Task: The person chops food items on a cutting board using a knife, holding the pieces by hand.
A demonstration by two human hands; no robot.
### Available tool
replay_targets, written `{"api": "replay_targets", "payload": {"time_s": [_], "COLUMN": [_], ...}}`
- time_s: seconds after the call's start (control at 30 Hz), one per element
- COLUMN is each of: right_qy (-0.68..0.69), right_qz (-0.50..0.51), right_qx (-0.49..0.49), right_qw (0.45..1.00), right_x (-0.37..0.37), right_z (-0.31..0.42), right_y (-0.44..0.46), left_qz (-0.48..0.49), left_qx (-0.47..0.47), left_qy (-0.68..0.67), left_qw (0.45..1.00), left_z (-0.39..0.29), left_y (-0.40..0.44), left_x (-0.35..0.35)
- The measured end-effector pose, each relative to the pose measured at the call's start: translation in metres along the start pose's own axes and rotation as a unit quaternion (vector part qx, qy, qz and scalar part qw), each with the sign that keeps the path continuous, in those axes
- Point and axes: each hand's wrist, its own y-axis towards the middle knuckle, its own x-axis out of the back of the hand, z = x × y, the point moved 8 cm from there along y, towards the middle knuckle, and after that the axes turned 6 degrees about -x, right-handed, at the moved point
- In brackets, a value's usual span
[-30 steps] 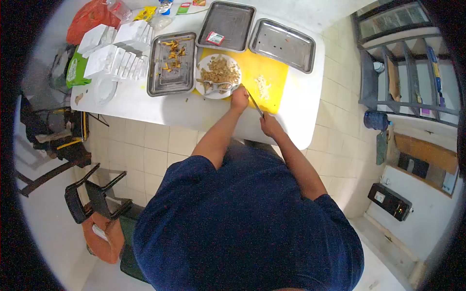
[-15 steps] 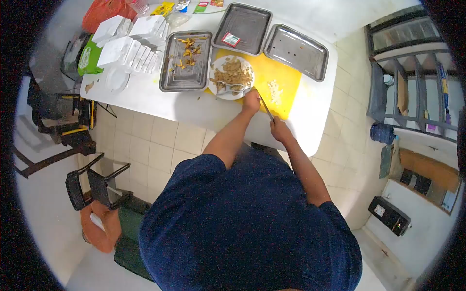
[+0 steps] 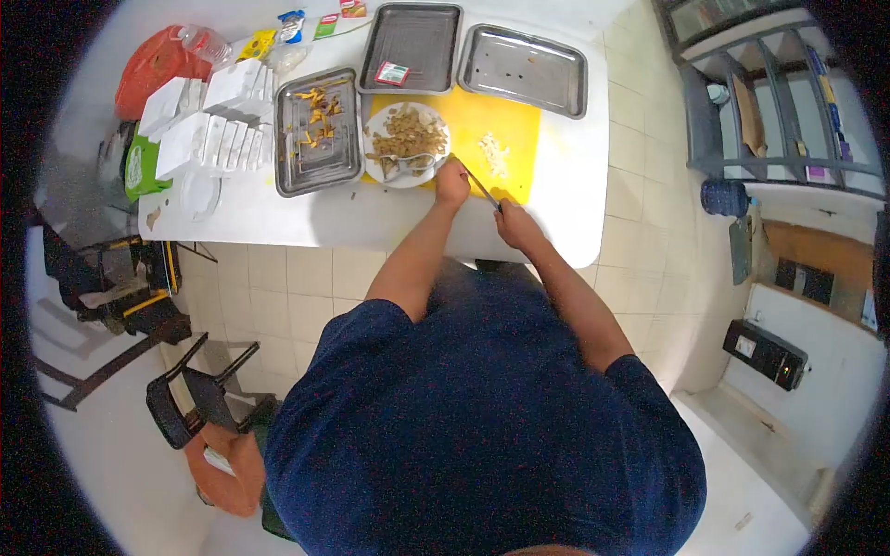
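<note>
My right hand (image 3: 519, 227) is closed around the handle of a knife (image 3: 482, 191), whose blade points up and left toward my left hand. My left hand (image 3: 452, 183) is closed beside the blade's tip, at the plate's lower right edge; whatever its fingers hold is hidden. A white plate (image 3: 378, 172) carries a heap of brown pieces (image 3: 406, 132) and what looks like a spoon (image 3: 419, 161). Both hands are at the near edge of a yellow cutting board (image 3: 519, 134). Small pale chopped pieces (image 3: 494, 156) lie on that board.
Left of the plate is a metal tray (image 3: 320, 171) with yellow-brown strips. Behind stand a dark tray (image 3: 411, 42) holding a red-and-white packet (image 3: 391, 74) and another metal tray (image 3: 524, 69). White boxes (image 3: 183, 146) and a red bag (image 3: 153, 74) crowd the white table's (image 3: 278, 218) left end.
The view has shifted, so the table and its things sit further left in the picture. Both hands keep nearly the same pose, with the knife still in my right hand.
</note>
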Motion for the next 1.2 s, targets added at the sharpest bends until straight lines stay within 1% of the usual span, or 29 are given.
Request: {"api": "replay_targets", "payload": {"time_s": [0.13,0.23,0.37,0.43,0.53,0.63,0.7,0.87,0.97,1.0,1.1,1.2], "right_qy": [-0.015,-0.031,-0.044,-0.048,-0.068,-0.084,-0.083,-0.069,-0.06,-0.048,-0.023,-0.02], "right_qz": [0.025,0.044,0.057,0.049,0.031,0.017,0.008,-0.013,-0.006,-0.01,-0.019,-0.017], "right_qx": [-0.043,-0.06,-0.07,-0.072,-0.058,-0.053,-0.052,-0.059,-0.117,-0.116,-0.099,-0.072], "right_qw": [0.999,0.997,0.995,0.995,0.996,0.995,0.995,0.996,0.991,0.992,0.995,0.997], "right_x": [0.003,-0.011,-0.026,-0.027,-0.022,-0.01,-0.008,-0.013,0.0,0.006,0.019,0.017], "right_z": [0.002,-0.006,-0.015,-0.018,-0.012,-0.007,-0.006,-0.029,-0.04,-0.04,-0.031,-0.022], "right_y": [-0.007,-0.005,-0.001,0.002,0.013,0.018,0.017,0.007,-0.004,-0.004,-0.001,-0.003], "left_qz": [-0.052,-0.033,-0.018,-0.025,0.018,0.003,0.014,0.017,0.033,0.032,0.014,0.044], "left_qx": [-0.063,-0.041,-0.042,-0.04,-0.016,-0.003,-0.003,-0.007,0.04,0.055,-0.017,-0.022], "left_qy": [-0.035,0.003,0.031,0.041,0.044,0.046,0.047,0.039,0.036,0.04,0.059,0.06], "left_qw": [0.996,0.999,0.998,0.998,0.999,0.999,0.999,0.999,0.998,0.997,0.998,0.997], "left_z": [-0.006,0.004,0.003,0.005,0.014,0.006,0.007,0.014,0.003,0.007,0.0,-0.002], "left_y": [0.0,-0.001,0.001,0.002,0.006,0.006,0.004,0.004,0.0,0.0,0.0,-0.001], "left_x": [0.004,-0.001,-0.004,-0.002,-0.01,-0.005,-0.005,-0.01,-0.003,-0.004,-0.001,-0.003]}}
